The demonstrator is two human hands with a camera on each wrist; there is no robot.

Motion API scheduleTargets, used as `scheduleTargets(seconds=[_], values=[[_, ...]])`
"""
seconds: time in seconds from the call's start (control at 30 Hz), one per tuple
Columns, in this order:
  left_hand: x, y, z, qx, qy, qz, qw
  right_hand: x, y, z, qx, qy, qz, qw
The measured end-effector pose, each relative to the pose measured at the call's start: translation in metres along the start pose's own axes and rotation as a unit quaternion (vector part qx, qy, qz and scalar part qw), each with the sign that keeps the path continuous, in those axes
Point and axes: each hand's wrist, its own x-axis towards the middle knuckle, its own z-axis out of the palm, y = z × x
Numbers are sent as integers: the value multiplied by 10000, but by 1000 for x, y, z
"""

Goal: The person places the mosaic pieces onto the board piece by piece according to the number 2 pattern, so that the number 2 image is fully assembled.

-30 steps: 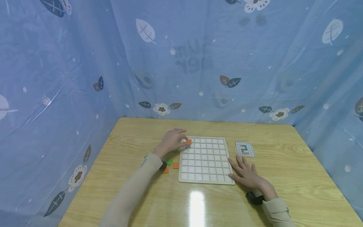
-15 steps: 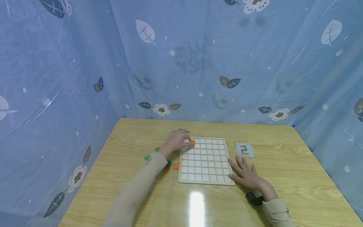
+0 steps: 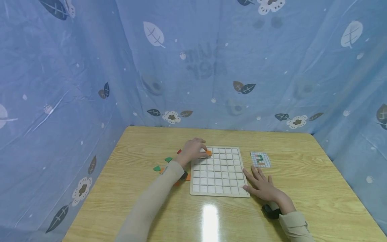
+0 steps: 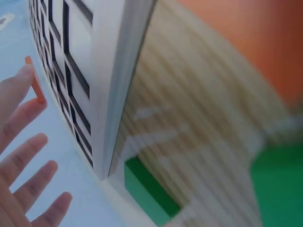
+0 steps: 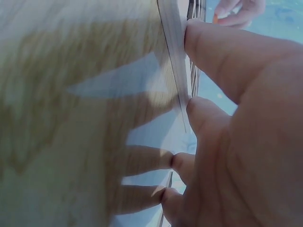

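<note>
My left hand reaches over the top left of a pale grid board. It pinches a flat orange tile between thumb and index finger. In the left wrist view this orange tile is seen edge-on, while the other fingers are spread. At the board's lower right, my right hand lies with straight, spread fingers. In the right wrist view, the thumb and a finger of the right hand touch the board's side.
Left of the board lie loose pieces: green ones, a red one and orange ones, some partly hidden by the left arm. A gridded card with a coloured pattern lies right of the board. Blue curtains surround the table.
My left hand has moved a little to the right along the board's top rows, carrying the orange tile. The red piece has come into view behind it. My right hand has stayed put.
</note>
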Motion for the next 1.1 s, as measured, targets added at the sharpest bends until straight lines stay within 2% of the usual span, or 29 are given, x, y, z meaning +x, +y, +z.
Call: scheduleTargets(seconds=[0.23, 1.1], values=[[-1, 4, 2, -48, -59, -185, 9998, 2, -2, 0, -25, 31, 31, 10000], [2, 8, -1, 9, -223, -130, 9997, 4, -3, -2, -156, 97, 64, 9998]])
